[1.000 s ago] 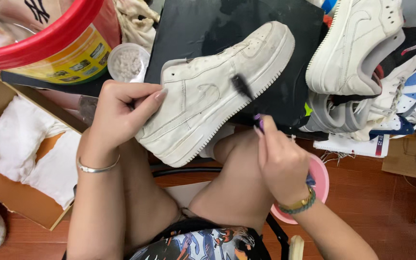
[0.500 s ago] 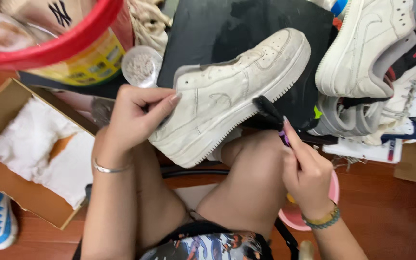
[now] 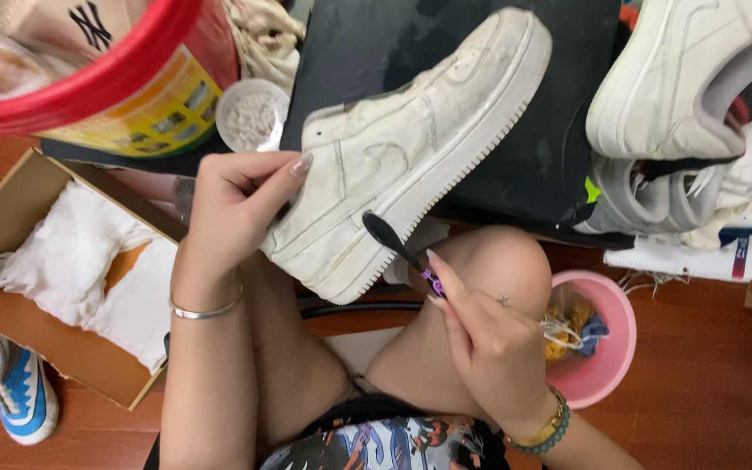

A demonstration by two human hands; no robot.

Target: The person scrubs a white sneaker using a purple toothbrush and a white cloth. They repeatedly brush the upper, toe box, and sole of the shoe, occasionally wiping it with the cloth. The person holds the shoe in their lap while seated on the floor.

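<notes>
A dirty white sneaker (image 3: 411, 148) lies tilted over my knees, toe toward the upper right. My left hand (image 3: 237, 204) grips its heel end, fingers curled inside the collar. My right hand (image 3: 489, 348) holds a small brush (image 3: 391, 239) with a dark head and purple handle. The brush head rests against the sneaker's side near the sole edge.
A red bucket (image 3: 115, 70) stands at the upper left, with a small white cup (image 3: 250, 113) of granules beside it. Below it, a cardboard box (image 3: 19, 187) holds white cloths. More sneakers (image 3: 698, 96) pile at the right. A pink bowl (image 3: 607, 348) and a blue shoe (image 3: 19, 392) sit on the wooden floor.
The brush head has moved down the sneaker's side toward the heel end of the sole. My left hand keeps its hold on the heel.
</notes>
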